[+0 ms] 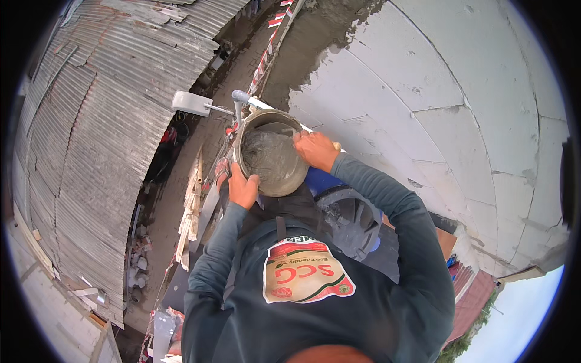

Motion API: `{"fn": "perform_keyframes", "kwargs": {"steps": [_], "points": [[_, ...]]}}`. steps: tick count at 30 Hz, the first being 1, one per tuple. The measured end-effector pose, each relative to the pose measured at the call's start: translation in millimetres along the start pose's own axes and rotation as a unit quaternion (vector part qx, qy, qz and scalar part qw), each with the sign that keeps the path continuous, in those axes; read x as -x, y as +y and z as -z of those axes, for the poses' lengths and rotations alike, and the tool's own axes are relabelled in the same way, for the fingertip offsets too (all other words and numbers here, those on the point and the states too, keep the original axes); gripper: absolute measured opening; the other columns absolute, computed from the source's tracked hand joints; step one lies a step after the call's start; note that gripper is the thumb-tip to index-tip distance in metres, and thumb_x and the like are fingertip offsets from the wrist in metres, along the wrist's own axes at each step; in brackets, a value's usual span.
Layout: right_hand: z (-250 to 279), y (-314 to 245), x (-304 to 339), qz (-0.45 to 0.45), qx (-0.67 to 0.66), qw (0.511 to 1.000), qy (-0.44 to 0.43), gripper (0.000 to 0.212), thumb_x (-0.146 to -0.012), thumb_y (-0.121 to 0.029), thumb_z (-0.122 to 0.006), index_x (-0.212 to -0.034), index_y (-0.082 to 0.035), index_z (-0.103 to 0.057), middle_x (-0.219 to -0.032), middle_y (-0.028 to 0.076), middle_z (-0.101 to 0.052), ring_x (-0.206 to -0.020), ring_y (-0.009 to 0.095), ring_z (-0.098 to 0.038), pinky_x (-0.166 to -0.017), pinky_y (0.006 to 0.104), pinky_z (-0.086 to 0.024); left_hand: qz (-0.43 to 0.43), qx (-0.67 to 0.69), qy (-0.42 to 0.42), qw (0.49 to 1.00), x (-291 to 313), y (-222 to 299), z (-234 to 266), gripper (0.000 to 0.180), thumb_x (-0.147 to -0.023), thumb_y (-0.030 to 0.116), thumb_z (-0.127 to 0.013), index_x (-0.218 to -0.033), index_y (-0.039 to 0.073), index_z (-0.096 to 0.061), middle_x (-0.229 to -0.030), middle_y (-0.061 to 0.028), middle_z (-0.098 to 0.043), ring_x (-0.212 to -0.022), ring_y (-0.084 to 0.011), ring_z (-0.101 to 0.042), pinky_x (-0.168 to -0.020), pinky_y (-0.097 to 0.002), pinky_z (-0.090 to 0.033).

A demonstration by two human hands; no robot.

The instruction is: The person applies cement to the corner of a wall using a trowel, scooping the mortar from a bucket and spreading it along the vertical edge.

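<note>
A round bucket [244,158] caked with grey sits in front of my body, tilted so that its mouth faces me. Wet grey mortar [272,158] lies inside it. My left hand [243,189] grips the bucket's near left rim, thumb over the edge. At the right rim, my right hand [316,149] is closed around a trowel, whose pale handle end [337,146] pokes out past the fist. Its blade is partly in the bucket and hard to make out against the mortar.
A blue tub [348,221] smeared with grey stands by my right side. Right of me rises a pale block wall [436,130], partly coated in wet mortar [315,45]. A lamp [191,103], a pipe, striped tape [266,57] and a drop toward a corrugated roof [103,103] lie left.
</note>
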State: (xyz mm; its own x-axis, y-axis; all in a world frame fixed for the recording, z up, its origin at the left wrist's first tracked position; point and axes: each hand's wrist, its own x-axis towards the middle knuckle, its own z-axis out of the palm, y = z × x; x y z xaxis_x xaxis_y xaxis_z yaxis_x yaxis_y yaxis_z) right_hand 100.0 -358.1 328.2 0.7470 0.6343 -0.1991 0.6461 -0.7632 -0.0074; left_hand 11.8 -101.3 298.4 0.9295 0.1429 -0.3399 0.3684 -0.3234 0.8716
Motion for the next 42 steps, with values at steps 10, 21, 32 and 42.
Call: {"fn": "perform_keyframes", "kwargs": {"steps": [10,21,32,42], "points": [[37,6,43,-0.061,-0.089,0.994,-0.015,0.028,-0.102,-0.027,-0.058,-0.097,0.001,-0.062,-0.084,0.018,-0.068,-0.073,0.036,-0.072,-0.064,0.0464,-0.058,0.014,0.031,0.001,0.999,7,-13,4,0.062,-0.073,0.005,-0.063,-0.134,-0.004,-0.053,-0.118,-0.0240,-0.069,-0.110,-0.0377,-0.068,-0.098,-0.0425,-0.051],[16,-32,41,-0.203,-0.604,0.733,-0.239,0.040,-0.107,-0.033,-0.055,-0.089,0.001,-0.064,-0.074,0.007,-0.062,-0.060,0.016,-0.060,-0.053,0.0329,-0.051,0.000,0.017,0.014,1.000,7,-31,-1,0.058,-0.076,0.008,-0.063,-0.131,-0.004,-0.050,-0.112,-0.0260,-0.069,-0.102,-0.0377,-0.068,-0.089,-0.0436,-0.055],[42,-13,57,-0.205,-0.575,0.772,-0.176,0.043,-0.109,-0.036,-0.052,-0.092,0.002,-0.064,-0.071,0.006,-0.060,-0.060,0.015,-0.059,-0.058,0.0347,-0.050,0.078,0.082,-0.012,0.993,0,-39,5,0.065,-0.070,0.011,-0.066,-0.132,-0.001,-0.053,-0.125,-0.0276,-0.065,-0.122,-0.0429,-0.057,-0.108,-0.0460,-0.043],[95,3,49,-0.191,-0.573,0.768,-0.214,0.039,-0.109,-0.035,-0.051,-0.096,0.000,-0.063,-0.076,0.004,-0.059,-0.063,0.012,-0.058,-0.058,0.0332,-0.051,0.071,0.093,-0.009,0.993,-8,-47,-1,0.062,-0.068,0.013,-0.068,-0.127,-0.002,-0.056,-0.125,-0.0270,-0.063,-0.122,-0.0451,-0.054,-0.108,-0.0492,-0.041]]}}
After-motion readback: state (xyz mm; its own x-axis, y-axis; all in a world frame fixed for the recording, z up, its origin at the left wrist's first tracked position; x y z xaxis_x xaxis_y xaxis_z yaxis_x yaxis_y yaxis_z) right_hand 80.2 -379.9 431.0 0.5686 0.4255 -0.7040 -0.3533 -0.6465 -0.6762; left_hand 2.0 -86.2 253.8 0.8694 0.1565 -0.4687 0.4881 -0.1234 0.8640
